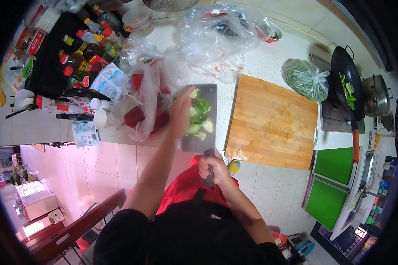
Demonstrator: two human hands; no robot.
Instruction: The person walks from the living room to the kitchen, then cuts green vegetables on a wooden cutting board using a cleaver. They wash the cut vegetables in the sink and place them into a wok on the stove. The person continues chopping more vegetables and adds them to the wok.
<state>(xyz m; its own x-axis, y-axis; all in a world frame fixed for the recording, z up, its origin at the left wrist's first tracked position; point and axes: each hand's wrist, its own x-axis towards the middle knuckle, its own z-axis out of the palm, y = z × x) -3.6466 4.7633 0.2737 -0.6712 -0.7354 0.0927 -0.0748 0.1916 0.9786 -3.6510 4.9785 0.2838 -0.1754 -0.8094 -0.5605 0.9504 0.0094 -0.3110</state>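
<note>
My right hand grips the black handle of a cleaver, whose broad flat blade extends forward over the counter's front edge. Chopped green vegetable pieces with pale, seedy scraps lie on the blade. My left hand, blurred, is stretched along the blade's left side beside the pieces, its fingers extended. Whether it touches them I cannot tell. Just left of that hand is a clear plastic bag holding red items. A wooden cutting board rests to the right of the cleaver, bare but for small specks.
A black wok with green pieces sits on the stove at right, its wooden handle jutting forward. Nearby is a tied bag of green vegetables. Sauce bottles crowd the left; crumpled plastic bags lie behind.
</note>
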